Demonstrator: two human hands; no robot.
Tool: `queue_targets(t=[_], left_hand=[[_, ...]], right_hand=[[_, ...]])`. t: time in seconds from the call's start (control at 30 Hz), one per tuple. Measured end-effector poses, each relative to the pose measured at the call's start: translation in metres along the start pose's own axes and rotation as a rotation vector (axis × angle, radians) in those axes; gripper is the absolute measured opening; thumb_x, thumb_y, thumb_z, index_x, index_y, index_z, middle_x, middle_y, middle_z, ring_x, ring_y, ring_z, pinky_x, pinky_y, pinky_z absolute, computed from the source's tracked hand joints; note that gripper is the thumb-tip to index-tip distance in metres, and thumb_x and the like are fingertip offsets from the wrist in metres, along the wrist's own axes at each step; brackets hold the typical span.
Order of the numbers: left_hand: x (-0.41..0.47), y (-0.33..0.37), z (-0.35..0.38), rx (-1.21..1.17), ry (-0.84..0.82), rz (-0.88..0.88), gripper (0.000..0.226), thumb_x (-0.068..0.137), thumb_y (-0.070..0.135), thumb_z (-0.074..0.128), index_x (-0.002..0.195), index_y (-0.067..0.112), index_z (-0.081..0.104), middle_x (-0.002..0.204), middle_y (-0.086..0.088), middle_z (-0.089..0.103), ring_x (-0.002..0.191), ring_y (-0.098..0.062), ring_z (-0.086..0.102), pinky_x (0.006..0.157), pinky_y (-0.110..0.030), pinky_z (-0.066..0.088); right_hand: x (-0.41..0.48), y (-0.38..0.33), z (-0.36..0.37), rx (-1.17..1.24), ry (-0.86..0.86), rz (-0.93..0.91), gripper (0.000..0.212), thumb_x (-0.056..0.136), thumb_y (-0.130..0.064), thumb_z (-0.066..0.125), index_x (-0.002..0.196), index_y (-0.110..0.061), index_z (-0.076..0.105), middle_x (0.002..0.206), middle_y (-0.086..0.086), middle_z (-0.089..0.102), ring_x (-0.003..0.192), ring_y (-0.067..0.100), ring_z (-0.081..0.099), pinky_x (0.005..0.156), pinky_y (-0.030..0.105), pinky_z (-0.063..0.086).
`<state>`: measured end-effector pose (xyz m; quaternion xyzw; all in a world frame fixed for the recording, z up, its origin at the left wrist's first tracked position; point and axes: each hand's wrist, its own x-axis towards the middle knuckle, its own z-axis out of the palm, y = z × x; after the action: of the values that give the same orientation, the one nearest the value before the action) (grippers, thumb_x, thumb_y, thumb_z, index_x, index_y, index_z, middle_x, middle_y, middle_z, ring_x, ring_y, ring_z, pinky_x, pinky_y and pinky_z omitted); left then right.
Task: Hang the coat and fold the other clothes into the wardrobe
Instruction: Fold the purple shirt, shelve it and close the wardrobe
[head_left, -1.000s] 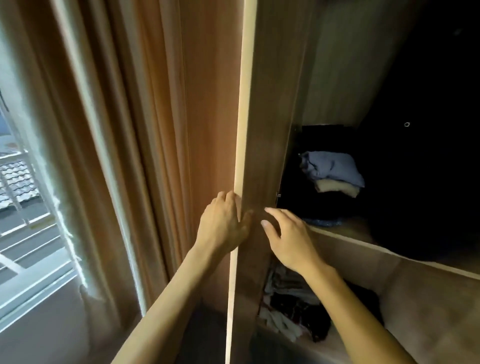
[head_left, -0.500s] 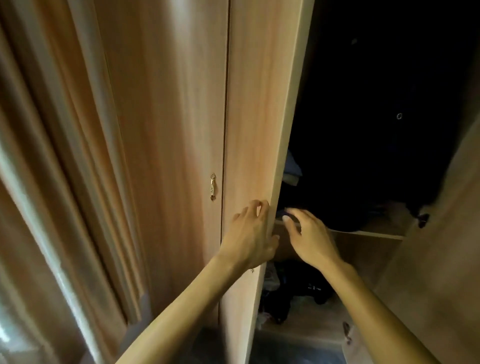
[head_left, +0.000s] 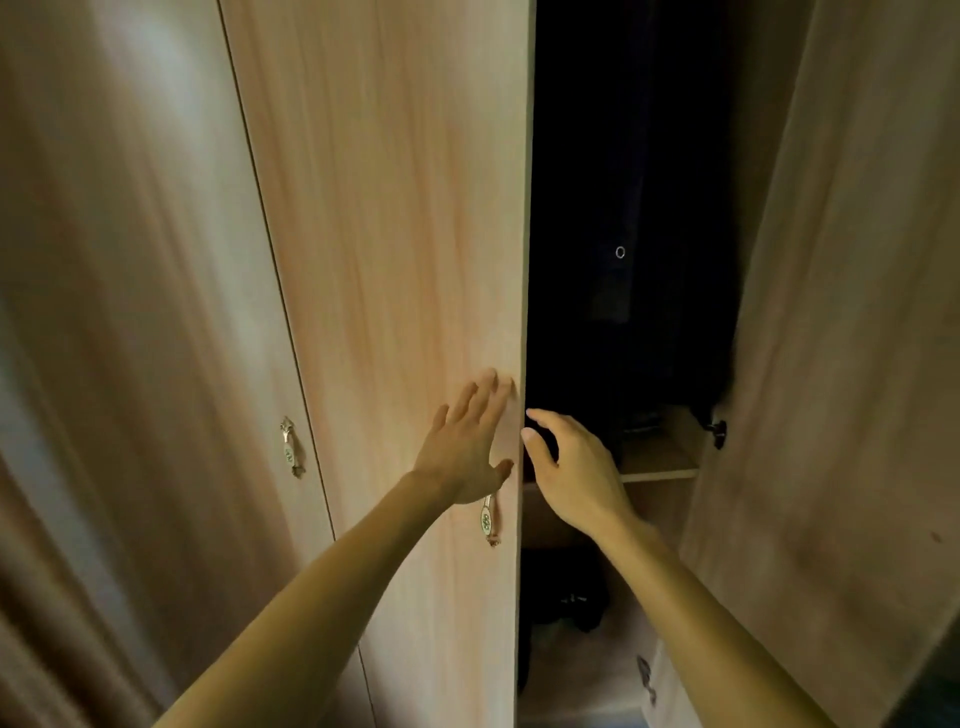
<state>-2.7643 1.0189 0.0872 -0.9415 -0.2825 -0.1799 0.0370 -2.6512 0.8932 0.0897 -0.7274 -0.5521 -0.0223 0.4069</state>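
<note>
A light wooden wardrobe door (head_left: 395, 234) fills the middle of the view, nearly closed over the wardrobe's left half. My left hand (head_left: 467, 447) lies flat on its front, fingers straight, just above its small handle (head_left: 487, 519). My right hand (head_left: 571, 467) hovers at the door's free edge with loosely bent fingers, holding nothing. In the dark gap, a black garment (head_left: 623, 270) with a small metal ring hangs above a wooden shelf (head_left: 660, 462). Dark clothes (head_left: 566, 603) lie in the compartment below.
A second door (head_left: 852, 364) stands open at the right, its knob (head_left: 718, 431) near the shelf. Another closed door with a handle (head_left: 291, 453) is at the left. A curtain (head_left: 47, 571) hangs at the far left.
The middle door has swung further towards closed, narrowing the gap and hiding the folded clothes. My left hand moved from gripping its edge to lying flat on its front. The view turned right.
</note>
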Motion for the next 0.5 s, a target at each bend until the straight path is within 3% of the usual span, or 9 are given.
queue_targets(t=[0.17, 0.5], left_hand=[[0.064, 0.016, 0.011, 0.08, -0.041, -0.067, 0.104, 0.082, 0.05, 0.059, 0.148, 0.02, -0.016, 0.155, -0.005, -0.026, 0.14, -0.025, -0.027, 0.116, -0.05, -0.004], [0.147, 0.011, 0.037, 0.07, -0.152, -0.196, 0.109, 0.078, 0.042, 0.06, 0.146, 0.021, -0.023, 0.154, -0.004, -0.028, 0.141, -0.027, -0.025, 0.115, -0.049, 0.0]], right_hand=[[0.036, 0.038, -0.011, 0.009, 0.014, 0.022, 0.041, 0.099, -0.041, 0.04, 0.137, -0.027, 0.045, 0.138, -0.007, 0.05, 0.123, 0.01, 0.049, 0.094, 0.02, 0.037], [0.098, 0.093, -0.013, -0.004, -0.018, 0.005, 0.041, 0.099, -0.042, 0.039, 0.137, -0.028, 0.045, 0.139, -0.008, 0.048, 0.123, 0.01, 0.049, 0.096, 0.023, 0.039]])
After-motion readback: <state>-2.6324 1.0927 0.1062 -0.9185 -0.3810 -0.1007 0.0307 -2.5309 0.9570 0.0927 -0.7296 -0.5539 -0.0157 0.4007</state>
